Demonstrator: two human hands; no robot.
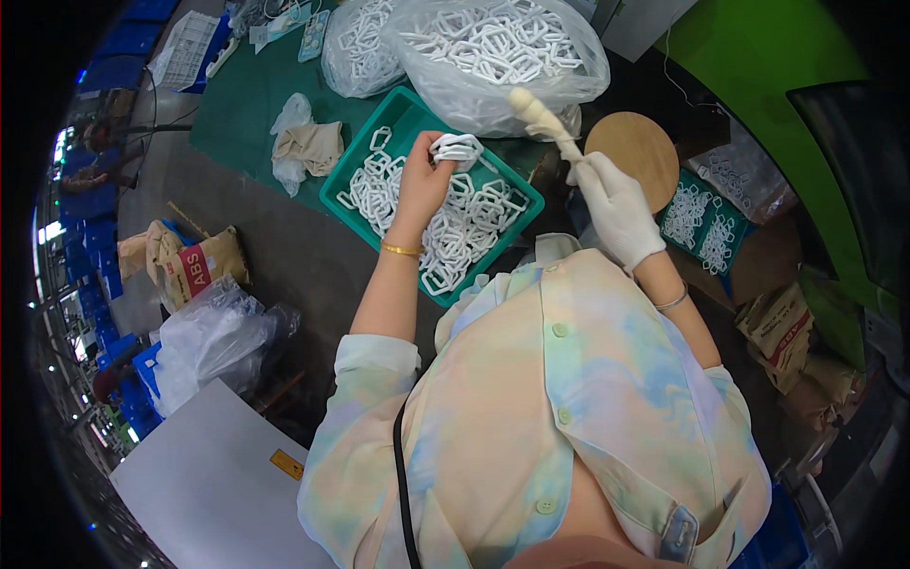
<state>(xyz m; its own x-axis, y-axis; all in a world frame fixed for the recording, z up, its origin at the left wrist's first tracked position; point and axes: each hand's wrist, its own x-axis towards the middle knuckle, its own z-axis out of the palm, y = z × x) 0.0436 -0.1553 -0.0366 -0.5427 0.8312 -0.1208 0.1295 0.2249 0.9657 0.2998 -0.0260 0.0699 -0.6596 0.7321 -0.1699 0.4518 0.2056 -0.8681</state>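
Observation:
My bare left hand is closed on a small stack of white plastic frames, open-centred and angular. It is raised over a green plastic crate that holds many loose white frames of the same kind. A white knitted glove covers my right hand, whose fingers are closed round the thin lower end of a cream, wrapped-looking stick. The stick points up and away to the left, its thicker end near the big plastic bag. Its exact kind cannot be made out.
Clear bags of white frames stand beyond the crate. To the right are a round wooden stool top and green trays of frames. A beige cloth lies on the green table; a grey panel is at lower left.

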